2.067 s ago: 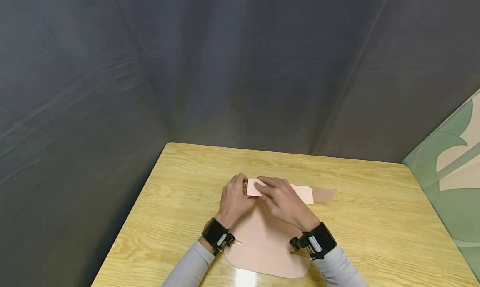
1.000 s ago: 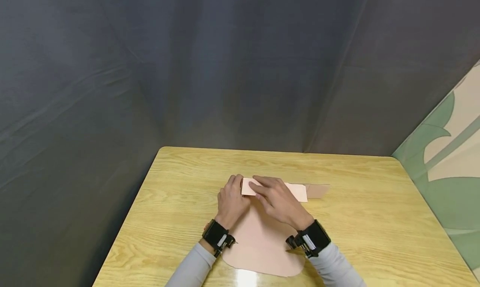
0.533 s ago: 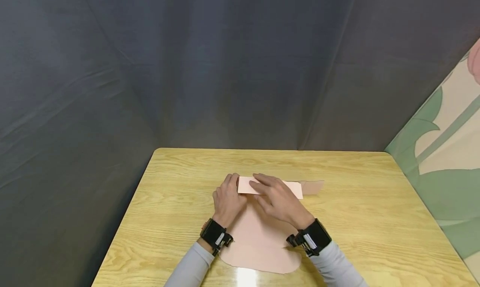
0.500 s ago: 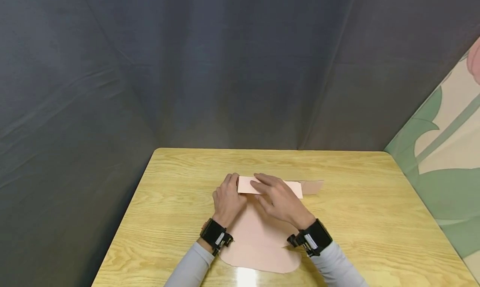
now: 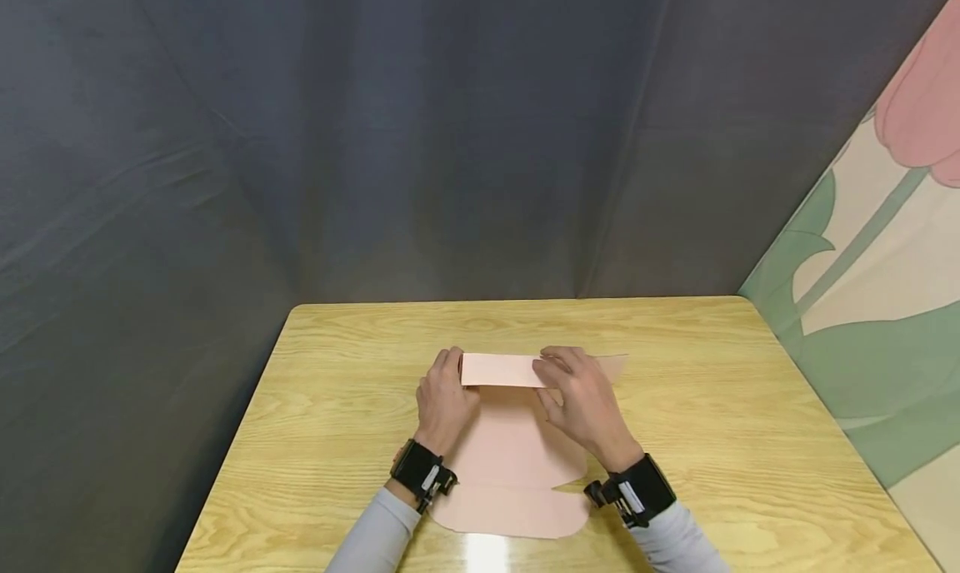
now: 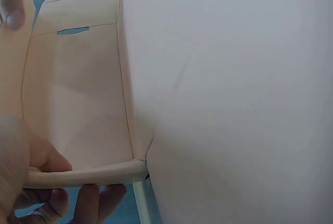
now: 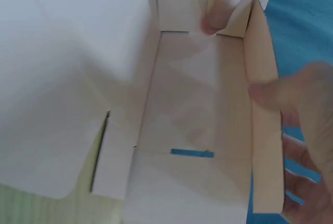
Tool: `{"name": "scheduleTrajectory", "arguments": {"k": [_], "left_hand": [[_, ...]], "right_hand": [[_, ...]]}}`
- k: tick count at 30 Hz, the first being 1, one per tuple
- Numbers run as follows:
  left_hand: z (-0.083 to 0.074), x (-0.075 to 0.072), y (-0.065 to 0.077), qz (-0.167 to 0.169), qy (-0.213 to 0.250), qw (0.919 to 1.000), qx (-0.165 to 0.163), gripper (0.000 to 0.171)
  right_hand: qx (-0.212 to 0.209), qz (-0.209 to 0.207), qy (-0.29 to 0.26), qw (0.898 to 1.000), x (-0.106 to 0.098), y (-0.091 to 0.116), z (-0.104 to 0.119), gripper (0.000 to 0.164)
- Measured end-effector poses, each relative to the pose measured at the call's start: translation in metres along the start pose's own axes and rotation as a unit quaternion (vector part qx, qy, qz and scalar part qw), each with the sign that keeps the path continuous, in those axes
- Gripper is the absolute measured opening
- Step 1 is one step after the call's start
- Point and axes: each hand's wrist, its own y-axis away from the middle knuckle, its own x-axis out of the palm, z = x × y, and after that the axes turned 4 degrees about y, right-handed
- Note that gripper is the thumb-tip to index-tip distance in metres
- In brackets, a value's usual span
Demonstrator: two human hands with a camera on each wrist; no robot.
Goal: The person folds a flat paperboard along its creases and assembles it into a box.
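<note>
A pale pink cardboard box (image 5: 501, 370), partly folded up, lies on the table with its wide lid panel (image 5: 513, 465) spread toward me. My left hand (image 5: 442, 405) grips the left end wall (image 6: 88, 175); its thumb is inside the wall and the other fingers curl beneath the outside. My right hand (image 5: 583, 400) pinches the long side wall (image 7: 265, 115), thumb on the inner face and fingers behind it. The right wrist view shows the box floor (image 7: 192, 89) with a narrow slot (image 7: 192, 153) near the unfolded end flap (image 7: 187, 187).
The wood-grain table (image 5: 712, 440) extends around the box on all sides. A dark grey curtain (image 5: 450, 140) hangs behind the table's far edge. At the right is a cloth with a tulip print (image 5: 885, 265). A slit side tab (image 7: 113, 156) sticks out beside the lid panel.
My right hand has slid right along the long wall, uncovering more of it. The left hand keeps its grip at the left end. The head view has turned slightly to the right.
</note>
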Motion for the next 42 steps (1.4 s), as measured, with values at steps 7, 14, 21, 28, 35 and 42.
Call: {"name": "scheduleTrajectory", "arguments": {"k": [7, 14, 21, 28, 35, 42], "left_hand": [[0.000, 0.001, 0.000, -0.011, 0.003, 0.9999, 0.010, 0.037], [-0.001, 0.000, 0.001, -0.015, 0.012, 0.9998, 0.008, 0.035], [0.000, 0.000, 0.001, -0.022, 0.014, 0.9996, 0.012, 0.037], [0.002, 0.000, 0.005, -0.015, 0.013, 0.9998, 0.010, 0.038], [0.010, -0.012, 0.013, 0.017, 0.032, 0.9991, -0.021, 0.037], [0.004, -0.040, 0.015, 0.080, 0.028, 0.9963, 0.014, 0.065]], "right_hand": [[0.026, -0.036, 0.042, 0.998, 0.003, 0.007, -0.004, 0.030], [0.011, -0.067, 0.046, 0.997, 0.004, 0.012, -0.002, 0.025], [0.030, -0.060, 0.048, 0.997, 0.004, 0.017, 0.005, 0.023], [0.053, -0.054, 0.048, 0.996, 0.006, 0.024, 0.012, 0.026], [0.051, -0.051, 0.015, 0.997, 0.017, 0.029, 0.019, 0.031], [0.067, -0.044, 0.001, 0.997, 0.017, 0.029, 0.024, 0.035]]}}
